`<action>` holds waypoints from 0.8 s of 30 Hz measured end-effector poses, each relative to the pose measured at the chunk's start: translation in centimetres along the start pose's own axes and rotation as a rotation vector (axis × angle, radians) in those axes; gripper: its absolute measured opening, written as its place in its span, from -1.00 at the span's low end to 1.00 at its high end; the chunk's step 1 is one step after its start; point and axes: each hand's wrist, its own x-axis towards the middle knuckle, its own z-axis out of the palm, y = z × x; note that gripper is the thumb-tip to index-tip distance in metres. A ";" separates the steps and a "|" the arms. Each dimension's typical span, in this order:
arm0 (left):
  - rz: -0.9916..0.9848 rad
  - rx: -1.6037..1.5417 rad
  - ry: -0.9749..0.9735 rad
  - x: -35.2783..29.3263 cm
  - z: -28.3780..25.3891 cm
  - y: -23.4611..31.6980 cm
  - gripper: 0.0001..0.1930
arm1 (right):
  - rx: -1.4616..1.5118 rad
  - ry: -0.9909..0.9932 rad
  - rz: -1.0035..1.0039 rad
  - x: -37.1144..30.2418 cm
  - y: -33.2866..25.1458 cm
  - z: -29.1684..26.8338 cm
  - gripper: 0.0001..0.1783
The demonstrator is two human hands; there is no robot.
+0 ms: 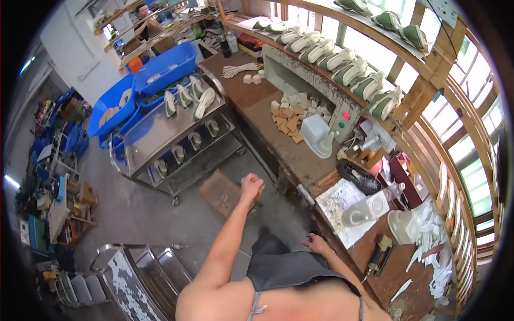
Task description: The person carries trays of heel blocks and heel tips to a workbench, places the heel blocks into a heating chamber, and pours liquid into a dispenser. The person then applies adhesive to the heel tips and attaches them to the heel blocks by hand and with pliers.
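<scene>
My left hand (251, 187) is stretched forward at the middle, closed in a fist. A small bit of something yellowish shows at its fingers, too little to name. Below and beside that hand is a brown stool-like seat (219, 191) on the floor. Beside the front edge of the workbench, my right hand (318, 244) hangs low, its fingers loosely bent and the thumb apart, with nothing seen in it. A dark grey apron (278, 262) covers my front. Nearest to the right hand on the bench lies a white sheet (333, 206) under a clear plastic bottle (360, 214).
A metal trolley (147, 155) carries green-and-white shoes and blue tubs (166, 67) at the left. The workbench (267, 128) holds sponge blocks (292, 120), a squeeze bottle (324, 144) and a machine with shoes (350, 72) lined up above. Another metal rack (131, 283) stands lower left.
</scene>
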 end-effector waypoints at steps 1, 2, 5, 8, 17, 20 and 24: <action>0.033 0.173 -0.013 2.8 1.5 2.2 -0.78 | 0.025 0.048 0.031 0.2 -1.1 -0.8 -0.33; 0.192 0.346 0.066 5.9 3.2 2.6 -0.76 | 0.031 0.049 0.034 1.2 -1.2 -1.1 -0.33; 0.420 0.563 0.037 14.7 7.6 4.9 -0.71 | 0.246 0.094 0.165 4.7 0.1 -0.7 -0.36; 0.520 0.660 -0.098 22.4 11.1 7.1 -0.70 | 0.288 0.031 0.193 9.0 2.0 0.0 -0.46; 0.876 0.874 -0.244 32.0 16.8 6.2 -0.49 | 0.482 0.258 0.546 7.9 -5.3 -0.8 -0.50; 0.910 0.895 -0.313 32.7 16.2 5.8 -0.36 | 0.547 0.314 0.594 7.7 -6.6 -0.3 -0.52; 0.915 0.756 -0.292 32.1 13.5 6.4 -0.32 | 0.592 0.337 0.600 7.9 -6.4 1.1 -0.53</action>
